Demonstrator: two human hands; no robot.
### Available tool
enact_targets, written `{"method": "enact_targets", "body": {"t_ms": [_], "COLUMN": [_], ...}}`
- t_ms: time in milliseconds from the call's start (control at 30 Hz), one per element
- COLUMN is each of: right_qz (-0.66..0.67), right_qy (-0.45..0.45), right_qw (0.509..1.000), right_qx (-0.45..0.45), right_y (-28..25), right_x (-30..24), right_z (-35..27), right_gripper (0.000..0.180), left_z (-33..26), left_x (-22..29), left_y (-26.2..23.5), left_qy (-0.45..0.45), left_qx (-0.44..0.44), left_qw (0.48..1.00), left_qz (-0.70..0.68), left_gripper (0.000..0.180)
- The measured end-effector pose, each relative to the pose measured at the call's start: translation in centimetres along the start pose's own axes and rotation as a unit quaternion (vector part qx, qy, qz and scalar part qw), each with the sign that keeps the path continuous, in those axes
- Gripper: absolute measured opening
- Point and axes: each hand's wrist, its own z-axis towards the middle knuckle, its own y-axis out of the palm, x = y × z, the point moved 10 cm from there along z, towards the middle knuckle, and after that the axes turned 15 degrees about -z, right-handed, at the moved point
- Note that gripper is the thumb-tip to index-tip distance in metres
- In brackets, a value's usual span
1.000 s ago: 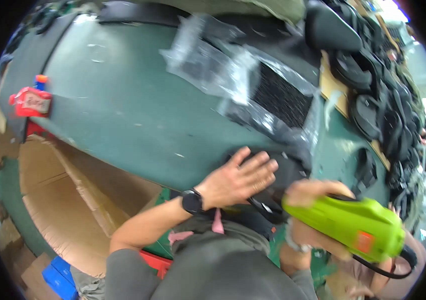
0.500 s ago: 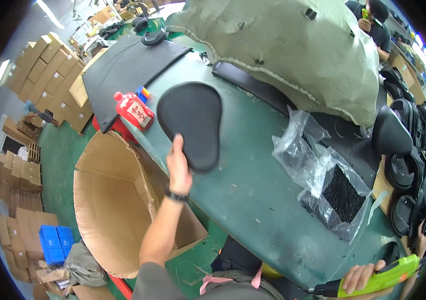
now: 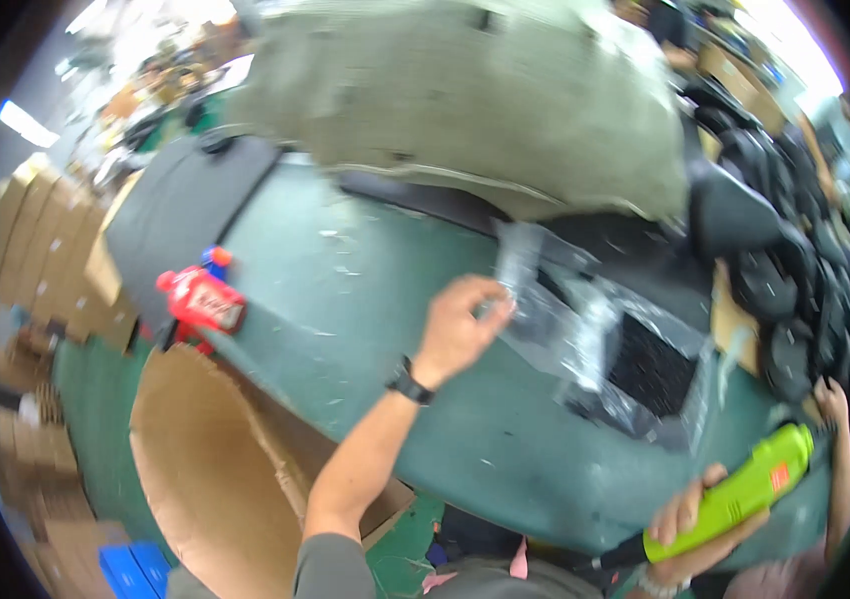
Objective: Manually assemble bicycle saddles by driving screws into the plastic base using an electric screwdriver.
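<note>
My left hand [image 3: 462, 324] reaches across the green table [image 3: 365, 299] and pinches the near edge of a pile of clear plastic bags [image 3: 584, 329]. Black pieces show through the bags. My right hand [image 3: 689, 524] is at the table's near right edge, closed around a bright green power tool [image 3: 739, 489] with a black cord. A black watch sits on my left wrist.
A large open cardboard box [image 3: 215, 459] stands below the table's left edge. A red spray bottle [image 3: 200, 299] sits at the table's left corner. A grey-green cloth heap [image 3: 475, 100] covers the far side. Black padded parts [image 3: 794, 280] are stacked at right, where another person's hand [image 3: 829, 399] shows.
The black padded piece my left hand held over the box is gone from it. That hand has swung right to the plastic bags. The green tool stays in my right hand.
</note>
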Motion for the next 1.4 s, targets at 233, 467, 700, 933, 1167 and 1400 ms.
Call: {"method": "enact_targets", "body": {"t_ms": [233,467,700,933,1167,1400], "right_qz": [0.025,-0.045,-0.171,-0.191,-0.160,-0.124], "right_qy": [-0.092,-0.175,-0.368,-0.460,-0.460,-0.465], "right_qw": [0.995,0.982,0.914,0.864,0.867,0.863], "right_qx": [0.010,0.059,0.012,0.079,0.103,0.154], "right_y": [-4.7,-11.7,-12.4,-14.4,-17.7,-20.3], "right_x": [-5.0,-9.5,-14.3,-16.7,-17.4,-18.2], "right_z": [-3.0,-7.6,-8.8,-9.8,-11.4,-12.7], "right_gripper": [0.077,0.078,0.078,0.087,0.086,0.086], "left_z": [-1.5,-2.1,-3.9,-20.9,-22.7,-23.4], "left_x": [2.8,2.4,3.5,9.6,11.4,12.6], "left_y": [20.8,24.2,24.7,37.1,40.4,42.6], "left_qy": [0.147,0.177,-0.022,-0.457,-0.502,-0.517], "left_qx": [-0.150,-0.184,-0.153,-0.155,-0.148,-0.133], "left_qw": [0.922,0.909,0.963,0.713,0.667,0.653], "left_qz": [0.324,0.330,0.219,-0.509,-0.531,-0.537], "left_gripper": [0.024,0.017,0.038,0.017,0.019,0.026]}}
